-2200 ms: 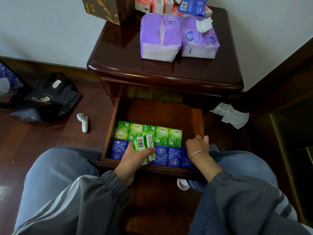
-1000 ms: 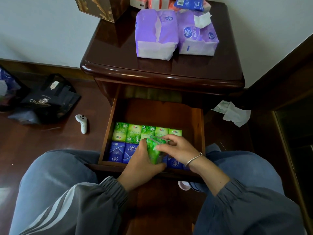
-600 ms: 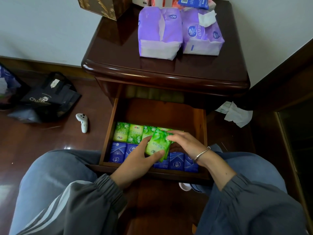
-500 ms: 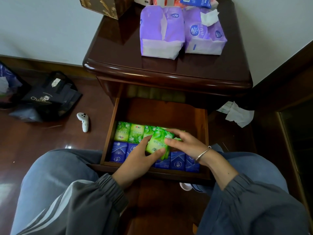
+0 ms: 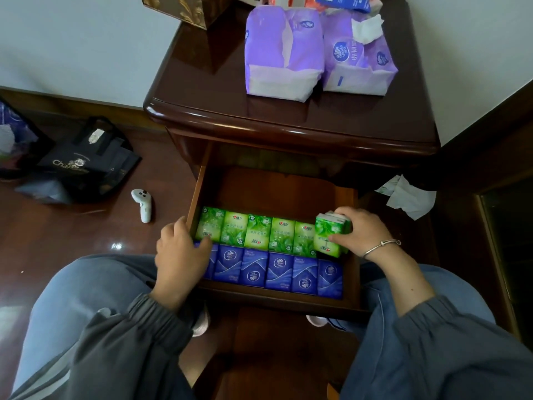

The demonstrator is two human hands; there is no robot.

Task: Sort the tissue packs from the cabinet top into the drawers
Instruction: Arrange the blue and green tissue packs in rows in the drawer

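The open drawer (image 5: 277, 186) of the dark wooden cabinet (image 5: 219, 90) holds a back row of green tissue packs (image 5: 256, 232) and a front row of blue tissue packs (image 5: 278, 269). My right hand (image 5: 357, 232) grips a green pack (image 5: 331, 225) at the right end of the green row, above another green pack. At the drawer's left edge my left hand (image 5: 178, 252) rests with fingers curled, touching the leftmost packs and holding nothing. Two large purple tissue packs (image 5: 284, 50) (image 5: 359, 62) stand on the cabinet top, with orange and blue packs (image 5: 343, 1) behind them.
A brown and gold box (image 5: 187, 8) stands at the cabinet's back left corner. On the floor to the left lie a white controller (image 5: 142, 204) and a black bag (image 5: 83, 166). Crumpled white paper (image 5: 406, 197) lies right of the drawer. My knees flank the drawer.
My right hand has carried the green pack from mid-drawer to the right end of the green row. My left hand has let go of it and moved to the drawer's left edge.
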